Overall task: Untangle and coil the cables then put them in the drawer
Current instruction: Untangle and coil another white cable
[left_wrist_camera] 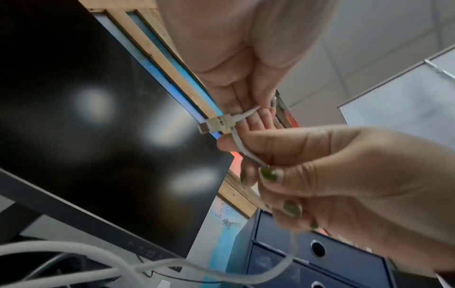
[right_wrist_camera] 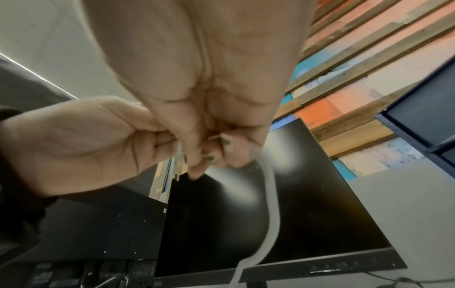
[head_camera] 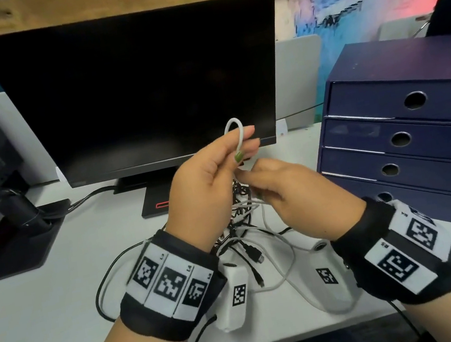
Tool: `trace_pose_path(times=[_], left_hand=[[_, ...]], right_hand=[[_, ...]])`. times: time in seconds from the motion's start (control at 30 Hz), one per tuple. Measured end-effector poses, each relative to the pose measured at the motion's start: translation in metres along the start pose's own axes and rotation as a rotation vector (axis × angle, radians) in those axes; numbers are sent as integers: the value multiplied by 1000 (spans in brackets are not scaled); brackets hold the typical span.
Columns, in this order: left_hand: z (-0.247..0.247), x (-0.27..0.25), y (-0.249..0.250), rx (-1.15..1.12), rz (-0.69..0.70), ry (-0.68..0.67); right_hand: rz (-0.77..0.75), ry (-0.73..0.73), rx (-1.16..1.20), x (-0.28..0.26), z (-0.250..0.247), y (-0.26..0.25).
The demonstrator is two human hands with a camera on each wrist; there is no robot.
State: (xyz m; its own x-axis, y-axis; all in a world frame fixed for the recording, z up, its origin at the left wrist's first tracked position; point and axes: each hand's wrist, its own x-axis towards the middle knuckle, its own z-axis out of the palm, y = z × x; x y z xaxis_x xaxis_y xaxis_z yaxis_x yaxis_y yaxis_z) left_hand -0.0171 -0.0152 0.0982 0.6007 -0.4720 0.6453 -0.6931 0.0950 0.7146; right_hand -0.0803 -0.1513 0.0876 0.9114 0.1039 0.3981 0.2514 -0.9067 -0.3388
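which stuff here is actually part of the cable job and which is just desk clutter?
Part of the job:
- white cable, looped, pinched in left hand; right hand grips it lower down
- tangled cables on the desk
- blue drawer unit, all drawers closed

Just lying about:
- black monitor, switched off
- monitor arm base at left
- painted wall behind
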Motion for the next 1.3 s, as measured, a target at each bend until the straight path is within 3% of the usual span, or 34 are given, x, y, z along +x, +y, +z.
trace_pose_path(times=[0.07,0.13,0.23,0.4,0.53,0.9,1.0,1.1,1.3], left_hand=[[2,-3,-6,137,24,-23],[1,-4,-10,272,65,-38],[-5,-1,-13,445,141,-34],[-7,0,-13,651,184,-173],[-10,1,-11,677,184,-226],[-24,17,14,829,112,-106],[-29,13,15,643,13,-110],[-36,9,15,247,-149,-188],[-36,3,20,-570,-287,-253]], right_hand=[[-27,-15,-7,-1,-4,-3],[-55,65,52,-4,-8,-5],[48,137,329,-8,-10,-1],[118,96,608,-8,-9,6],[26,166,382,-4,-17,6],[-100,476,79,16,-24,-8],[-127,513,31,18,-23,-5],[-138,550,78,16,-19,-2],[-42,571,210,14,-11,14]])
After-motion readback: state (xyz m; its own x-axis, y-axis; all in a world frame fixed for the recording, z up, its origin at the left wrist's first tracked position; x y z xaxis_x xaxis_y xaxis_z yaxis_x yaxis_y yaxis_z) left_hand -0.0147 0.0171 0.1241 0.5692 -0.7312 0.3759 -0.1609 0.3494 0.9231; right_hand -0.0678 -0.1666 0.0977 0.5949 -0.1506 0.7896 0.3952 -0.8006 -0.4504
